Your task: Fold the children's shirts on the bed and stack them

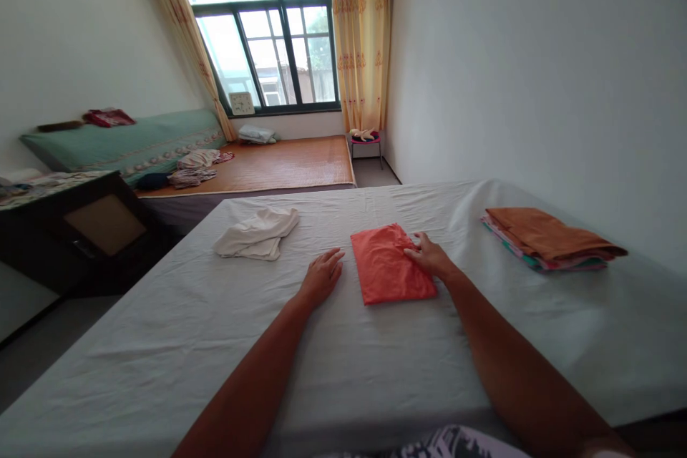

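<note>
A folded coral-red garment [383,268] lies flat on the white bed sheet [215,351] in front of me, slightly rumpled near its upper right corner. My right hand [429,256] is at its right edge, thumb over the fabric and fingers along the side, gripping the edge. To the left of the garment, my left hand [320,275] rests palm down on the sheet, fingers stretched out and holding nothing. A loosely folded white cloth [257,232] lies farther left. On the right is a stack of folded clothes [552,240], with a brown one on top.
Beyond the sheet is a second bed with a brown mat [290,161], holding scattered clothes [196,166] and a green bolster [134,143]. A dark cabinet [80,229] stands at left. A small stool [366,137] stands by the curtain, and a white wall [537,71] rises at right.
</note>
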Available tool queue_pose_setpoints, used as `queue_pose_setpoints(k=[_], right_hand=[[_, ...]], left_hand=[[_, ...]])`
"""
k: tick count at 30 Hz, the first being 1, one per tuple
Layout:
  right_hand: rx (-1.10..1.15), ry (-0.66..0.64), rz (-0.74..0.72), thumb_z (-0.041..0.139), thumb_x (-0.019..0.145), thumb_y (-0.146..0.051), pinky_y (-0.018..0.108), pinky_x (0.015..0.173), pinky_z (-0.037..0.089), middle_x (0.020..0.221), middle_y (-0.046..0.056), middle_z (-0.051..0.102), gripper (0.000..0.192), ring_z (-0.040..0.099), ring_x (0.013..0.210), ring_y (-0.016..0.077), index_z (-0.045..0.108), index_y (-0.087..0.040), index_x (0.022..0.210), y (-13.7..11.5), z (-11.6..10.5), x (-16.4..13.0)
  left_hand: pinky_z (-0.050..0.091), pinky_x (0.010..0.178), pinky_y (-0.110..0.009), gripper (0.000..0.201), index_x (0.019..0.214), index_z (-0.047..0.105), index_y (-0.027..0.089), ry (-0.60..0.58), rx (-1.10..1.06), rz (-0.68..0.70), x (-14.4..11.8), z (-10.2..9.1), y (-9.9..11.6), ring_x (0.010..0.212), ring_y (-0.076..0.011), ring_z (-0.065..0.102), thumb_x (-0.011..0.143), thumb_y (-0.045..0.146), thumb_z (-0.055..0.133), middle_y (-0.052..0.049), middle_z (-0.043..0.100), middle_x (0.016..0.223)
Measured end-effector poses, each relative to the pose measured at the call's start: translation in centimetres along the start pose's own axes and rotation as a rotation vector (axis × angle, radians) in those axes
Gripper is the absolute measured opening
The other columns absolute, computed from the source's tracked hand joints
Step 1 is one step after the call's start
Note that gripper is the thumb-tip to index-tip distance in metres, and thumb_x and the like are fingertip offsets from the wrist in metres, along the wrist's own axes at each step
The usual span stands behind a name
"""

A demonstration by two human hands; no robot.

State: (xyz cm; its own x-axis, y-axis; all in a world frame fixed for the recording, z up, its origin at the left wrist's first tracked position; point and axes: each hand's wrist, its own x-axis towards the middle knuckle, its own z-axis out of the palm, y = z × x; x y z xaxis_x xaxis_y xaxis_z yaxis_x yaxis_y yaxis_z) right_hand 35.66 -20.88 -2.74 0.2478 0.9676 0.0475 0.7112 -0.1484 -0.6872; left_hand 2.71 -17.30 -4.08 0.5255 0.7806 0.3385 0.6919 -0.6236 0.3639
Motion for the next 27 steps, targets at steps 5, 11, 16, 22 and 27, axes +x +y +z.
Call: queue_pose_setpoints(k=[5,11,16,22,27], right_hand=[[-0.059,-0.063,-0.112,0.067,0.074,-0.048,0.040,0.084,0.049,0.096,0.012,0.071,0.045,0.066,0.094,0.0322,0.064,-0.016,0.106,-0.9,0.5,-1.3],[0.180,-0.018,-0.247,0.053,0.074,-0.020,0.038,0.089,0.048,0.103,0.006,0.070,0.042,0.064,0.094,0.0250,0.057,-0.017,0.116,-3.6,0.1,-2.3],[0.390,0.192,-0.334,0.050,0.076,-0.019,0.036,0.100,0.043,0.118,0.008,0.064,0.050,0.058,0.106,0.0197,0.050,-0.014,0.125,-4.2,-8.0,-0.8],[0.259,0.462,-0.280,0.060,0.077,-0.025,0.034,0.086,0.049,0.103,0.005,0.066,0.035,0.060,0.086,0.0167,0.057,-0.016,0.111,3.8,-24.3,0.9],[-0.254,0.470,0.272,0.064,0.076,-0.020,0.043,0.080,0.045,0.103,0.025,0.066,0.028,0.062,0.090,0.0249,0.061,-0.008,0.101,12.1,-30.3,1.3]], left_hand=[[0.039,0.109,-0.044,0.040,0.129,0.058,0.022,-0.008,0.017,0.016,0.0,-0.2,0.1,0.128,-0.0212,0.049,0.096,0.031,0.037,-0.008,0.053,0.140],[0.040,0.108,-0.045,0.040,0.123,0.062,0.023,-0.005,0.048,0.044,0.1,-0.2,-0.1,0.125,-0.0228,0.052,0.095,0.036,0.037,-0.008,0.057,0.136],[0.041,0.108,-0.046,0.040,0.118,0.065,0.024,-0.002,0.092,0.084,0.3,0.3,-0.8,0.124,-0.0240,0.053,0.094,0.038,0.036,-0.006,0.058,0.134],[0.040,0.108,-0.046,0.039,0.121,0.063,0.024,-0.023,0.143,0.102,0.3,0.3,-0.8,0.125,-0.0241,0.051,0.094,0.035,0.038,-0.006,0.059,0.133],[0.039,0.108,-0.045,0.039,0.124,0.061,0.022,-0.035,0.137,0.121,0.4,0.1,-0.8,0.126,-0.0236,0.049,0.095,0.033,0.038,-0.007,0.057,0.134]])
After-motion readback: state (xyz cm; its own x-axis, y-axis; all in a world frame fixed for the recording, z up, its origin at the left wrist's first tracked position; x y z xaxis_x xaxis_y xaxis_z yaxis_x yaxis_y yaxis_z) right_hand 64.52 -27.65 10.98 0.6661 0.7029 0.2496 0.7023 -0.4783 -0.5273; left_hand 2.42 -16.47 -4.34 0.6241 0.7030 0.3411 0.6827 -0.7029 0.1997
